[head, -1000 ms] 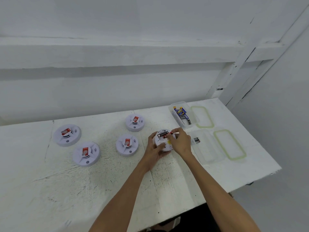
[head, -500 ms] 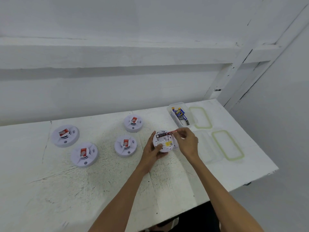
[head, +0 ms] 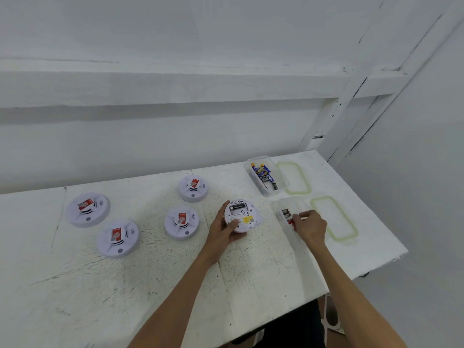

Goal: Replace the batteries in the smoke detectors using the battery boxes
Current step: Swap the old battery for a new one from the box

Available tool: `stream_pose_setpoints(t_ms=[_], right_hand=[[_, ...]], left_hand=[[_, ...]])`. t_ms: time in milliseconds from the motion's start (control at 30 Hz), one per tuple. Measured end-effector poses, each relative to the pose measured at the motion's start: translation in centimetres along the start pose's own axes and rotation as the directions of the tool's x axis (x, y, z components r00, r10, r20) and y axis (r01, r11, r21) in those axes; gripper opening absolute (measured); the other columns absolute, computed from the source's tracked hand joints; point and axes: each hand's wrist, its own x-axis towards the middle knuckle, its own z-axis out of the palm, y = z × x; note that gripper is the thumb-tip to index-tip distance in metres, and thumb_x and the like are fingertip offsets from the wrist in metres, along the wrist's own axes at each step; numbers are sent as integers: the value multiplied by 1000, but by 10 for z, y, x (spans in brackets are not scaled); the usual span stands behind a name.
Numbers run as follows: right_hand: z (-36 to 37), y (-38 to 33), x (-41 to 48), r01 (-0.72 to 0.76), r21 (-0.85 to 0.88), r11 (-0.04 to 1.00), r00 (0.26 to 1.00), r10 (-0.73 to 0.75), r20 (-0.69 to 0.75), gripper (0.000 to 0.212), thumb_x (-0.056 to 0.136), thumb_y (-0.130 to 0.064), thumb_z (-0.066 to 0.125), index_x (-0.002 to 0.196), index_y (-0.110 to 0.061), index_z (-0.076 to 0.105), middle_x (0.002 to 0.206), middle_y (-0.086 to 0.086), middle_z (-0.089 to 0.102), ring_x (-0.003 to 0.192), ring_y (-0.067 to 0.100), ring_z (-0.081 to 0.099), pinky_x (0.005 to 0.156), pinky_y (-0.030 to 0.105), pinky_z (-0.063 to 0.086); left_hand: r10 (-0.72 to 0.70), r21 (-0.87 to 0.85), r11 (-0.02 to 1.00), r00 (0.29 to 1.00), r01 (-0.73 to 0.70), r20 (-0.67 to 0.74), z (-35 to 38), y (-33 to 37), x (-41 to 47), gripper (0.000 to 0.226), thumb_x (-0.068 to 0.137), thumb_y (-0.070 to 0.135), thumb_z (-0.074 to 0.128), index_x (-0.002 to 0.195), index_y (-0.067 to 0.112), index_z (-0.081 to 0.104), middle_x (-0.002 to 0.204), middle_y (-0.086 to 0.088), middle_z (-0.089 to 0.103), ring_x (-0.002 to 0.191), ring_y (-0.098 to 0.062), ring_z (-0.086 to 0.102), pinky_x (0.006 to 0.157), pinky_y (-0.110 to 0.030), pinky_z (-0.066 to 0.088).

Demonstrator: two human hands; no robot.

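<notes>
My left hand [head: 224, 231] grips a white smoke detector [head: 241, 216] turned back-side up, its battery bay open with one dark battery [head: 237, 206] inside. My right hand [head: 309, 226] is over the near clear battery box [head: 298, 204] and pinches a red-tipped battery [head: 290, 221]. Another used battery [head: 285, 213] lies in that box. The far clear box [head: 266, 175] holds several blue and yellow batteries.
Several more smoke detectors with red stickers lie face up on the white table [head: 125, 285]: [head: 193, 187], [head: 181, 222], [head: 88, 209], [head: 118, 238]. Two green-rimmed lids [head: 294, 177], [head: 334, 218] lie to the right of the boxes. The table edge runs close on the right.
My right hand pulled a battery out of the held detector and carried it right, into the near box. My left hand kept holding the detector.
</notes>
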Motion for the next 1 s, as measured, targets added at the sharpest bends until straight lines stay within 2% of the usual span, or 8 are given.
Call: stream_pose_setpoints(t_ms=[167, 267, 333, 467, 567, 700, 800, 1000], right_hand=[[7, -2, 3, -14, -131, 991, 998, 23, 64, 28, 89, -17, 61, 66, -6, 70, 59, 7, 63, 66, 25, 60, 58, 29, 46], [7, -3, 10, -48, -88, 995, 994, 56, 98, 18, 86, -22, 66, 95, -8, 72, 84, 11, 74, 95, 29, 66, 76, 30, 51], [6, -3, 11, -67, -68, 995, 991, 75, 112, 30, 83, -23, 70, 110, -10, 66, 96, 15, 74, 101, 26, 66, 67, 20, 46], [6, -1, 15, -27, -71, 997, 991, 36, 131, 29, 80, -26, 74, 104, -15, 61, 87, 10, 75, 104, 29, 66, 85, 34, 52], [7, -5, 17, -3, -101, 995, 994, 14, 108, 20, 82, -22, 70, 100, -16, 64, 95, 12, 74, 110, 34, 64, 92, 38, 51], [4, -36, -1, 204, -131, 970, 979, -205, 6, 13, 89, -12, 61, 98, -9, 70, 98, 8, 73, 96, 27, 65, 81, 30, 49], [10, -59, -22, 433, -106, 895, 900, -435, 7, 10, 91, -14, 64, 98, -13, 70, 100, 5, 66, 83, 17, 61, 77, 25, 44], [46, -84, -53, 563, -47, 825, 816, -545, 193, 20, 86, -33, 74, 101, -20, 68, 112, 1, 53, 101, 15, 54, 88, 27, 46]], left_hand=[[-8, 5, 1000, 1000, 8, 6, 0, 0, 1, 61, 105, 9, 59, 158, 31, 38, 153, 2, 54, 132, -26, 62, 100, -54, 58], [-11, 6, 1000, 1000, 11, 7, -2, -1, 1, 62, 105, 9, 59, 158, 31, 38, 154, 2, 54, 134, -27, 60, 102, -57, 57], [-14, -2, 1000, 1000, 14, 11, -2, -1, 2, 61, 105, 9, 60, 158, 31, 38, 154, 2, 54, 135, -27, 60, 102, -57, 56], [-16, -11, 1000, 1000, 16, 17, -1, 1, 2, 58, 105, 8, 59, 153, 36, 42, 153, 2, 54, 135, -27, 60, 103, -57, 56], [-14, -16, 1000, 1000, 14, 22, -1, 1, 2, 58, 105, 8, 59, 152, 36, 43, 153, 2, 54, 135, -27, 60, 102, -56, 56], [-14, -23, 1000, 1000, 15, 28, -1, 3, 1, 57, 105, 7, 59, 151, 37, 43, 153, 2, 55, 134, -25, 61, 101, -53, 57], [-12, -15, 1000, 999, 12, 32, 0, 4, 1, 57, 105, 7, 58, 152, 36, 43, 152, 2, 56, 133, -25, 62, 99, -51, 58], [-2, -2, 1000, 999, 2, 34, 2, 6, -3, 60, 105, 4, 57, 156, 32, 40, 147, -1, 62, 129, -26, 65, 97, -47, 60]])
